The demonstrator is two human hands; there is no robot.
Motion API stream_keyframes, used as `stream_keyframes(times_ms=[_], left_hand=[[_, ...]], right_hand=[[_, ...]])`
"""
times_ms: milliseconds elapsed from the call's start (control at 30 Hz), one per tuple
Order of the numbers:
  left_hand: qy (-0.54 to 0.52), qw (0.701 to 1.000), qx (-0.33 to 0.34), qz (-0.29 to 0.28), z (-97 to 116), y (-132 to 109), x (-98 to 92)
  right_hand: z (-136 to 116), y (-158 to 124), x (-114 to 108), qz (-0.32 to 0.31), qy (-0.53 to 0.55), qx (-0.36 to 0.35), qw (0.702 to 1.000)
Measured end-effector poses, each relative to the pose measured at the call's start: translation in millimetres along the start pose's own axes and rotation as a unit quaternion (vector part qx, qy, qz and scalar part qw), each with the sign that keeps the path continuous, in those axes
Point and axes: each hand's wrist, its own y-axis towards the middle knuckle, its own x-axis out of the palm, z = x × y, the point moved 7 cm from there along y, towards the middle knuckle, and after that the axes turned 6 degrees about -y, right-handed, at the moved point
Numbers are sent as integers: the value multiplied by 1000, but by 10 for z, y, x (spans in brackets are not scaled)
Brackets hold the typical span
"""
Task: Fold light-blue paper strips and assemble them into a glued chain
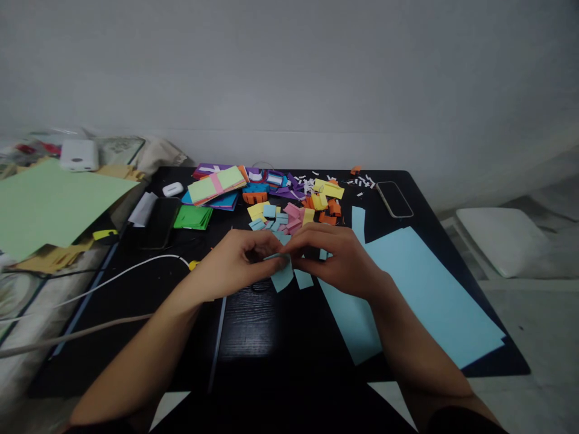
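Note:
My left hand and my right hand meet over the middle of a black table. Both pinch a small light blue paper piece between their fingertips. A second light blue scrap lies just below my right fingers. Under my right wrist spreads a big light blue paper sheet. Just beyond my hands sits a heap of small folded paper pieces in blue, pink, yellow and orange.
A phone lies at the far right of the table, a dark phone at the left with an earbud case. Stacked coloured paper, green paper, a white cable. A large green sheet covers the left side surface.

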Motion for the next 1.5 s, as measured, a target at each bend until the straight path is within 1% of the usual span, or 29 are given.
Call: stream_keyframes(times_ms=[200,367,533,667,800,933,1033,1167,1300,1433,1500], left_hand=[[21,999,31,-6,38,12,16],[3,1000,20,-15,23,-6,-5],[-12,1000,11,5,-1,-24,-92],[-13,1000,17,20,-7,-15,-122],[-14,999,20,30,-7,-9,-127],[-19,999,16,26,0,-27,-118],[-7,1000,18,21,20,-35,-101],[-20,997,39,63,47,-23,-137],[-47,988,81,121,65,-34,-200],[36,970,138,198,149,-119,-266],[58,964,153,209,185,-153,-256]], right_hand=[[-15,-3,32,-9,3,1,1000],[-2,-1,-14,-12,-1,16,1000],[41,-11,-68,16,2,41,999],[12,-7,-32,9,3,33,999],[-39,0,14,-15,4,12,1000],[-67,-1,27,-24,0,-8,1000],[-47,-6,19,-19,5,-2,1000],[-16,-14,-14,12,-18,18,1000],[-23,-20,-63,69,-65,26,995],[-42,-35,-115,124,-109,30,986],[-63,-47,-130,139,-118,26,983]])
